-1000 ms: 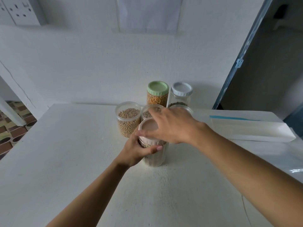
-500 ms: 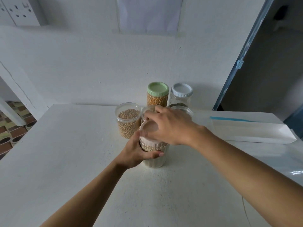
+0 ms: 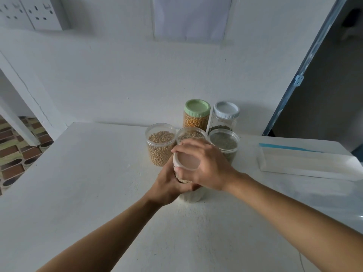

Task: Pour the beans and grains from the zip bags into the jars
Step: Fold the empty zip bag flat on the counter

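Between left hand [image 3: 167, 186] and right hand [image 3: 208, 165], jar [image 3: 191, 195] stands upright, lid [image 3: 187, 161] up

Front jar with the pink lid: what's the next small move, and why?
Likely twist the pink lid tight with the right hand: the front jar already holds grain, the left hand steadies its body, right fingers curl round the rim.

The desk [image 3: 78, 183] is matt white, faintly gritty. The bean jar [image 3: 160, 148] is clear glossy plastic; the green lid [image 3: 197, 107] and white lid [image 3: 226, 112] are ridged plastic. The held jar [image 3: 193, 195] looks ribbed and translucent, its pinkish lid [image 3: 188, 160] smooth. The zip bag [image 3: 306, 163] is frosted film.
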`<move>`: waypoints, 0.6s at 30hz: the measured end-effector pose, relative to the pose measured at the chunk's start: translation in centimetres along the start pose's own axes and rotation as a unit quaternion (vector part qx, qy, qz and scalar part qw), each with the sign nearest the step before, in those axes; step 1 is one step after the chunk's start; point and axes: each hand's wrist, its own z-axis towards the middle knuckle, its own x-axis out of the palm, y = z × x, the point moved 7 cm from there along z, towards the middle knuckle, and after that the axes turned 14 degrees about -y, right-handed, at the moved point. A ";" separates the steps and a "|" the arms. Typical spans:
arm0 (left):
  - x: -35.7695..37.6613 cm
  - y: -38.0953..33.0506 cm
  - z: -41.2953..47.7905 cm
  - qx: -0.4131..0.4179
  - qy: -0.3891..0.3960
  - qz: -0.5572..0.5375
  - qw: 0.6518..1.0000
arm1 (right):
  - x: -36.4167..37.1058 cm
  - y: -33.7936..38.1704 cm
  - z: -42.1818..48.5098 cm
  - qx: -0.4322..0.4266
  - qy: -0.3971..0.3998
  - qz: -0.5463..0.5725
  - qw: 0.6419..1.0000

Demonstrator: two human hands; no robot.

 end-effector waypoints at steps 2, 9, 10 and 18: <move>0.1 -0.6 -0.1 0.007 -0.002 0.001 1.000 | 0.3 0.3 0.0 -0.013 0.008 -0.043 0.999; -0.1 -1.4 -0.6 0.003 0.036 0.079 0.996 | -0.2 -0.6 0.0 0.079 0.033 0.085 0.993; -0.3 -1.4 -0.8 -0.015 0.055 0.087 0.995 | -0.4 -1.0 -0.2 0.116 0.029 0.143 0.982; -2.6 -1.7 -2.0 -0.136 0.082 0.055 0.986 | 1.3 -3.3 -4.7 0.263 -0.030 0.390 0.882</move>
